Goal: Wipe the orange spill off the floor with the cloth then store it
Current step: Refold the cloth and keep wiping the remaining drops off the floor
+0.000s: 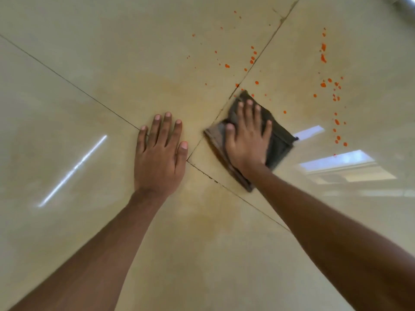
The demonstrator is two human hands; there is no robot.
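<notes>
A folded dark grey-brown cloth (279, 140) lies flat on the beige tiled floor (112, 63). My right hand (248, 138) presses down on it with straight, spread fingers. Orange spill drops (323, 57) are scattered on the tiles beyond and to the right of the cloth, with a line of them running down the right side (336, 122). Smaller orange specks (227, 66) dot the tile above the cloth. My left hand (160, 153) rests flat on the bare floor to the left of the cloth, fingers straight, holding nothing.
Dark grout lines (67, 79) cross under my hands. A faint yellowish smear (202, 212) marks the tiles around and below the hands. Bright window reflections (336, 160) shine on the floor at the right. A shiny metal object (406, 1) shows at the top right corner.
</notes>
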